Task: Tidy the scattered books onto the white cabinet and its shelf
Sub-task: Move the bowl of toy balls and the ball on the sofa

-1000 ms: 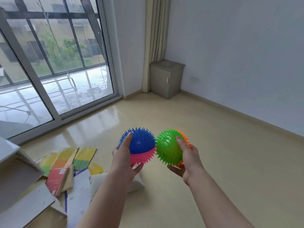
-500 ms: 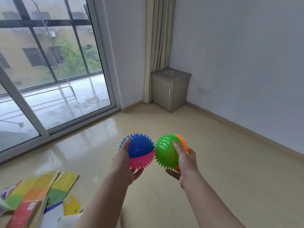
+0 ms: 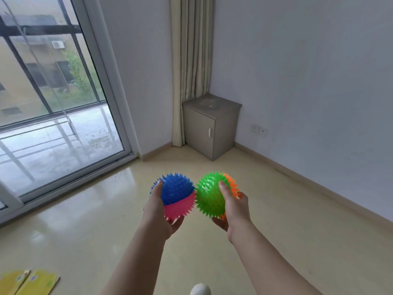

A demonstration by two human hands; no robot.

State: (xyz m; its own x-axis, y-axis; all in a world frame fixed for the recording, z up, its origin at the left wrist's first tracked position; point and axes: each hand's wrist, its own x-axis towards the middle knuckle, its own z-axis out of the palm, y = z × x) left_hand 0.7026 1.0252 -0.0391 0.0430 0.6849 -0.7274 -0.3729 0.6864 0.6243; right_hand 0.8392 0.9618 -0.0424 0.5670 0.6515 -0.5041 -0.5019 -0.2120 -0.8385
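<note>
1. Head view: since a second ago the view has lifted and swung right. The heap of books that lay low on the left has slid almost wholly out of the picture. Both hands keep the same pose.
2. The left hand (image 3: 158, 211) grips a blue and pink spiky ball (image 3: 177, 195). The thumb lies up the ball's near left side and the fingers curl beneath. Only the fingertips show, under the pink half.
3. The right hand (image 3: 235, 207) grips a green and orange spiky ball (image 3: 211, 194). The thumb presses the green face and the fingers wrap round underneath. The hand hides most of the orange half.
4. The two balls sit side by side. Whether their spikes touch cannot be told.
5. Two yellow books (image 3: 36, 282) lie flat on the floor (image 3: 297, 220), below and left of the left hand and well apart from it. The bottom and left edges cut them off, and their labels are too blurred to read.
6. Beyond the balls, in the corner, stands a grey cabinet (image 3: 209, 126) with its door closed. A curtain (image 3: 191, 60) hangs just beside it, and wall sockets (image 3: 259, 130) are near its other side.
7. Up and left of the left hand is a glass door (image 3: 53, 103).
8. Between the forearms, a white rounded shape (image 3: 200, 290) is cut off by the bottom edge and cannot be identified.
</note>
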